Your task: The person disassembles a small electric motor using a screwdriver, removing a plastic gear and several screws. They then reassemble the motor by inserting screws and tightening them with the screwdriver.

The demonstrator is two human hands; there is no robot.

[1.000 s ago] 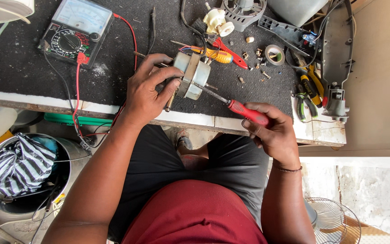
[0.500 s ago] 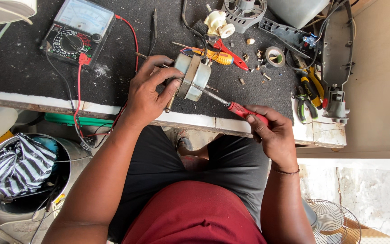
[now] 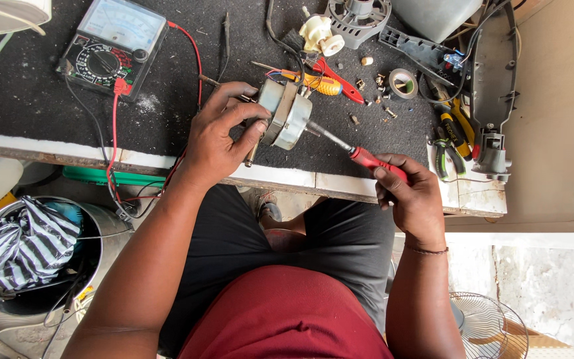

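Note:
My left hand grips a round grey metal fan motor and holds it on its edge on the dark workbench mat. In my right hand is a red-handled screwdriver, its metal shaft angled up and left with the tip against the motor's right face. A short shaft pokes out below the motor near my left thumb. Coloured wires run from the motor's top toward the back of the bench.
An analogue multimeter with red lead lies back left. A yellow-handled screwdriver, tape roll, pliers, loose screws and grey fan housing parts crowd the right. A bucket stands below left, a fan grille below right.
The screwdriver's handle has shifted slightly in my right hand while its tip stays at the motor. My left hand keeps its grip on the motor.

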